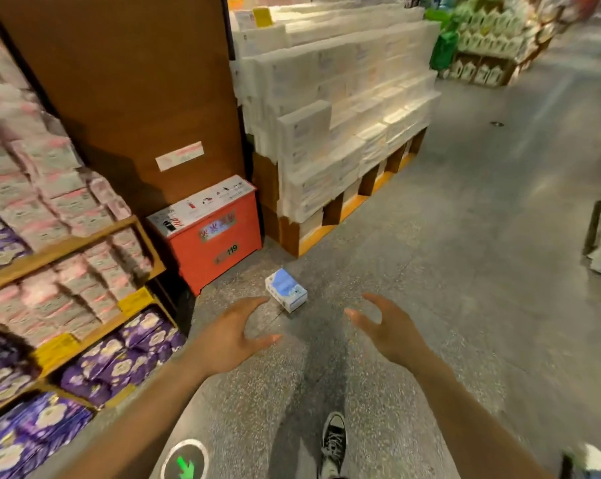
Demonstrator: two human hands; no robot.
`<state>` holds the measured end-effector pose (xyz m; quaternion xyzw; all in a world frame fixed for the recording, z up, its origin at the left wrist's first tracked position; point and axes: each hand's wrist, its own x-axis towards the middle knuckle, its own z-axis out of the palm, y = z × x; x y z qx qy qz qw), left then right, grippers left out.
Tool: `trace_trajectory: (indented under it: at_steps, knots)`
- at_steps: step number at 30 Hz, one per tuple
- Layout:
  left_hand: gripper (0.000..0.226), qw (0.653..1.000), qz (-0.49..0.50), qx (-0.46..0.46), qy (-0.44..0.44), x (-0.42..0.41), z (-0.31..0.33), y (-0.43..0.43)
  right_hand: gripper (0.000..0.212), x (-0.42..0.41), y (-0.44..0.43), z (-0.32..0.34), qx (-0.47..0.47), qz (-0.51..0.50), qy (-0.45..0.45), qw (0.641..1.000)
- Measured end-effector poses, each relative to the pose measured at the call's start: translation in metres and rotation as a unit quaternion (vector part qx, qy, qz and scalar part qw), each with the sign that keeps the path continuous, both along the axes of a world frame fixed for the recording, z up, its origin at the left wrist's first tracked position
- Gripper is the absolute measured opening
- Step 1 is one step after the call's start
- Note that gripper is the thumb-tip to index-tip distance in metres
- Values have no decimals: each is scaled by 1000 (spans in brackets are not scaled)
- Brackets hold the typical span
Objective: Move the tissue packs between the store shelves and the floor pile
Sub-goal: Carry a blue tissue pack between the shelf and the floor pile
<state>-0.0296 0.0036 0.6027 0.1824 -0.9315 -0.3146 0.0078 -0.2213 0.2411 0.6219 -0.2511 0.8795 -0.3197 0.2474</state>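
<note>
A single blue and white tissue pack [286,289] lies on the grey floor in front of a red box. My left hand [230,335] hovers just below and left of it, fingers spread, holding nothing. My right hand [387,326] is to the pack's lower right, also spread and empty. Neither hand touches the pack. On the left, wooden shelves [95,236] hold pink tissue packs [50,198] above and purple packs [119,357] below.
A red fire-equipment box [216,243] stands against a brown panel [126,81]. A tall stack of white tissue bundles [340,108] rests on orange pallets beyond it. My shoe [333,444] is on the floor below. More displays line the far right aisle.
</note>
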Motion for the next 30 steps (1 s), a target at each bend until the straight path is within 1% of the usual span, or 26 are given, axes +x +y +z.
trace_trajectory:
  at_steps: [3,6,8,10,11,14,16,19,23,25,27,28,30]
  knots:
    - [110,999,36,17,-4,-64,-5,-33,74,-80,-40,-3,5,2,-5,1000]
    - [102,998,57,24,-3,-119,-5,-66,75,-149,-80,2,21,25,-9,999]
    - [93,997,76,23,-6,-151,-10,-89,82,-190,-108,4,38,46,-8,998]
    - [89,995,97,27,-15,-179,-18,-110,90,-223,-138,4,53,65,-6,996]
    - [88,994,102,33,-19,-193,-22,-121,89,-238,-153,0,55,74,-10,996]
    - [85,992,112,56,-25,-231,-45,-157,76,-282,-202,-20,60,91,-19,994]
    - [84,989,131,62,-31,-256,-64,-185,73,-308,-236,-36,75,105,-28,991]
    - [84,983,151,92,-48,-296,-97,-233,78,-347,-291,-66,97,117,-44,987]
    - [89,974,162,143,-64,-349,-150,-293,76,-400,-364,-112,127,120,-70,982]
    - [95,966,185,166,-71,-372,-183,-317,80,-424,-398,-140,147,124,-82,978]
    - [108,957,205,187,-84,-393,-221,-338,93,-443,-430,-175,163,138,-93,972]
    - [111,954,210,194,-93,-403,-244,-347,97,-452,-444,-199,169,147,-100,969]
    - [111,948,216,207,-109,-424,-296,-364,95,-472,-473,-254,187,174,-105,961]
